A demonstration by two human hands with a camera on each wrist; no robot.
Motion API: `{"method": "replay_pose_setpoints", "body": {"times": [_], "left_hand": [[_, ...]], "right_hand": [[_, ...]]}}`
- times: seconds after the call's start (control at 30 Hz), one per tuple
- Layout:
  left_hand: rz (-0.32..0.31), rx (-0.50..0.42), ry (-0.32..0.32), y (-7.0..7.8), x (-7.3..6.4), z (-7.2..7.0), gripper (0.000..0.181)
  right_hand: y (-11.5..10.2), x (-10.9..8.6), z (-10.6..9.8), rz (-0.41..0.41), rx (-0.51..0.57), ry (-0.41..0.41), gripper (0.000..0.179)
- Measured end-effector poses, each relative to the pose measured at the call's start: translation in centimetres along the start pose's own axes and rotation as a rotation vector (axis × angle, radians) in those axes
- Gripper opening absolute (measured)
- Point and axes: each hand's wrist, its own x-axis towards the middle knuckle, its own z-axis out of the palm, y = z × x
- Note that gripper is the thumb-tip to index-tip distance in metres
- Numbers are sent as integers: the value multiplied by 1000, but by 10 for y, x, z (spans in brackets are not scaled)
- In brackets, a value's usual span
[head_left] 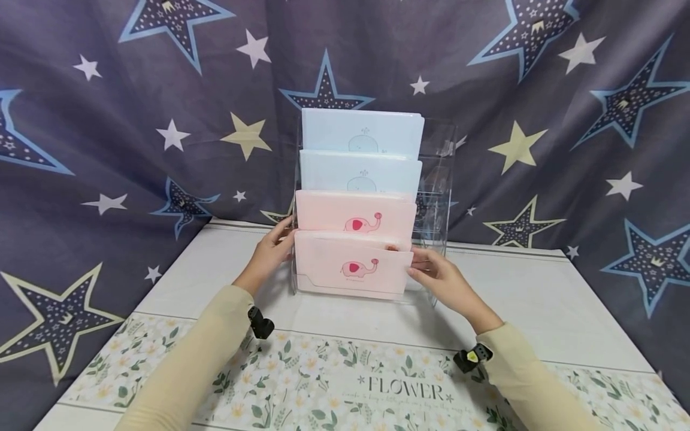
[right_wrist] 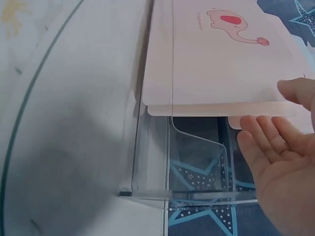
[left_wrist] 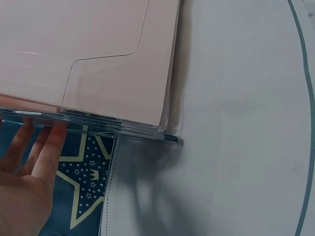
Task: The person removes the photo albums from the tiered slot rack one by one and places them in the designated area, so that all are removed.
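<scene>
A clear acrylic tiered rack [head_left: 444, 179] stands on the table, holding flat folders in stepped rows. Pink elephant-print folders [head_left: 323, 263] fill the lowest pocket, the front one slightly tilted. One row up is another pink folder [head_left: 323, 209]; two pale blue rows, a lower whale-print folder [head_left: 326, 170] and an upper one [head_left: 329, 129], rise behind. At the rack's left side, my left hand [head_left: 272, 248] touches the clear wall with extended fingertips. My right hand [head_left: 444, 278] is at the right edge of the lowest pink folders, thumb near the front face, fairly straight fingers beside the edge.
The folders sit toward the rack's left, leaving a gap along its right side. A white tablecloth [head_left: 507, 287] with a floral band [head_left: 302, 371] lies beneath. A dark star-patterned curtain [head_left: 377, 36] hangs close behind the rack. Wrist cameras [head_left: 261, 323] sit on both sleeves.
</scene>
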Motion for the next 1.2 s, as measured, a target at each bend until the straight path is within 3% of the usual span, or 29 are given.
{"method": "replay_pose_setpoints", "body": {"times": [0.13,0.3,0.4,0.57,0.73,0.93,1.2], "left_hand": [[3,3,1,-1,0,-1,56],[21,0,3,-5,1,-1,57],[21,-4,-1,-6,1,0,57],[18,-5,-4,-5,1,0,57],[11,-12,-13,-3,1,0,58],[18,-23,-8,-5,1,-1,58],[43,-28,-10,-7,3,0,58]], "right_hand": [[1,4,7,12,34,-23,38],[1,10,14,53,112,-128,46],[0,11,17,93,209,-173,49],[2,13,26,176,375,-181,47],[7,17,41,241,474,-149,44],[10,19,57,236,448,-51,43],[9,16,63,238,432,77,41]]}}
